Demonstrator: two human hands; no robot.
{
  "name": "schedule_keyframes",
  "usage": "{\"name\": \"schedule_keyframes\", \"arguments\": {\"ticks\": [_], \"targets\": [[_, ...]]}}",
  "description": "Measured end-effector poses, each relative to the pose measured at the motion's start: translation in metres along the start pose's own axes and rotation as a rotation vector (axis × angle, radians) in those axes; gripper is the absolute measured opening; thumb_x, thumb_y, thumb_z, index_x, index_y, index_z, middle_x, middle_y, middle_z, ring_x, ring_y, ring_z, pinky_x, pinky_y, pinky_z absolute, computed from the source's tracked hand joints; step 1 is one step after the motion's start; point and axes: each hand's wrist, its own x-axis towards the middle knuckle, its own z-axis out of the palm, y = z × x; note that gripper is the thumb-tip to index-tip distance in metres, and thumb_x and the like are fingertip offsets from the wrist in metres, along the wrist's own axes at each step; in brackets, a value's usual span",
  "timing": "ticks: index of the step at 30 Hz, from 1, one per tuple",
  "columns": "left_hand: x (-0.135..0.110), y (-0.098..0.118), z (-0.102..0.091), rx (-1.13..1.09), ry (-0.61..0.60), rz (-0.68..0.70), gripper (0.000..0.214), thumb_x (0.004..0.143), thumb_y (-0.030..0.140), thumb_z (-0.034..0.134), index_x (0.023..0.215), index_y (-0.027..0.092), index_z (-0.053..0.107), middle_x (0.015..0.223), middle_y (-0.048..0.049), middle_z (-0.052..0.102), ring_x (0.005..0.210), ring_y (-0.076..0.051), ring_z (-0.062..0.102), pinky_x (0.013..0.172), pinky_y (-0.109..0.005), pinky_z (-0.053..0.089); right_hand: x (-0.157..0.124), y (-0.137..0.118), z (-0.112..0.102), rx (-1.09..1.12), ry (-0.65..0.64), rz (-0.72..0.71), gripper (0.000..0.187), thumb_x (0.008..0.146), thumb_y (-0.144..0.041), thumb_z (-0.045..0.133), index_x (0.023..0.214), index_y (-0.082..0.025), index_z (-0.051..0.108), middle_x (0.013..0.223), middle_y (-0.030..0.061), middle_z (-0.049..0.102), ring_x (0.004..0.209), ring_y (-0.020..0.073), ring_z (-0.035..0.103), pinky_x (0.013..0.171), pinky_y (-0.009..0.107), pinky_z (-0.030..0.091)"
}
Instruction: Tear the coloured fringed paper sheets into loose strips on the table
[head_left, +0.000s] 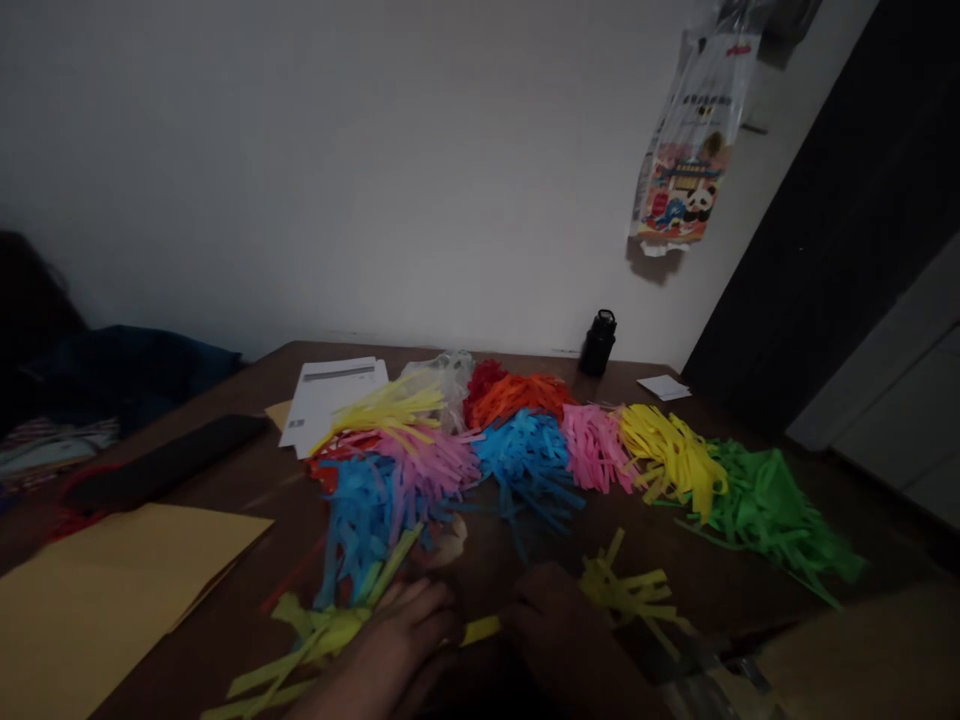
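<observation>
At the near edge of the table, my left hand [421, 622] and my right hand [547, 612] grip a yellow paper tassel [481, 630] by its narrow middle. The fingers of both hands are closed on it, though shadow hides much of the right ones. Its cut strips fan out past the left hand and again past the right hand. Just beyond my left hand lies a blue fringed tassel [360, 510], with a pink tassel [435, 465] beside it. A small pale round object [448, 540] rests just ahead of my hands.
Behind lie orange [532, 395], blue [525, 450], pink [596, 445], yellow [675, 455] and green [776, 510] tassels. White papers [330, 395], a black bottle [598, 345] and yellow-brown sheets [127, 590] are on the table [247, 385]. A printed bag [690, 150] hangs on the wall.
</observation>
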Motion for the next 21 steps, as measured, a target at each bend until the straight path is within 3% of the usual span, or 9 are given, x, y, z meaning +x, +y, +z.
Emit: {"name": "schedule_keyframes", "arguments": {"ticks": [12, 17, 21], "targets": [[0.009, 0.001, -0.007, 0.144, -0.037, 0.004, 0.018, 0.078, 0.006, 0.054, 0.080, 0.023, 0.061, 0.089, -0.0005, 0.066, 0.085, -0.020, 0.060, 0.076, -0.031, 0.040, 0.014, -0.004, -0.006, -0.021, -0.052, -0.109, 0.019, 0.087, -0.015, 0.064, 0.071, -0.018, 0.054, 0.071, -0.0019, 0.059, 0.072, 0.0155, 0.053, 0.078, 0.033, 0.035], [0.008, -0.008, 0.007, 0.214, 0.113, 0.020, 0.018, 0.075, 0.004, 0.054, 0.076, 0.021, 0.057, 0.082, -0.0001, 0.063, 0.080, -0.020, 0.055, 0.075, -0.034, 0.034, 0.018, -0.006, -0.006, 0.089, -0.027, 0.078, 0.012, 0.085, -0.013, 0.063, 0.076, -0.018, 0.057, 0.080, -0.0009, 0.063, 0.081, 0.0155, 0.057, 0.083, 0.032, 0.037], [0.010, -0.019, 0.016, 0.286, 0.244, 0.109, 0.020, 0.085, 0.007, 0.051, 0.071, 0.020, 0.057, 0.074, -0.0008, 0.059, 0.074, -0.021, 0.049, 0.069, -0.035, 0.028, 0.026, -0.012, -0.001, 0.049, 0.010, -0.026, 0.012, 0.087, -0.020, 0.066, 0.079, -0.020, 0.058, 0.081, -0.0016, 0.063, 0.080, 0.0169, 0.056, 0.081, 0.034, 0.038]]}}
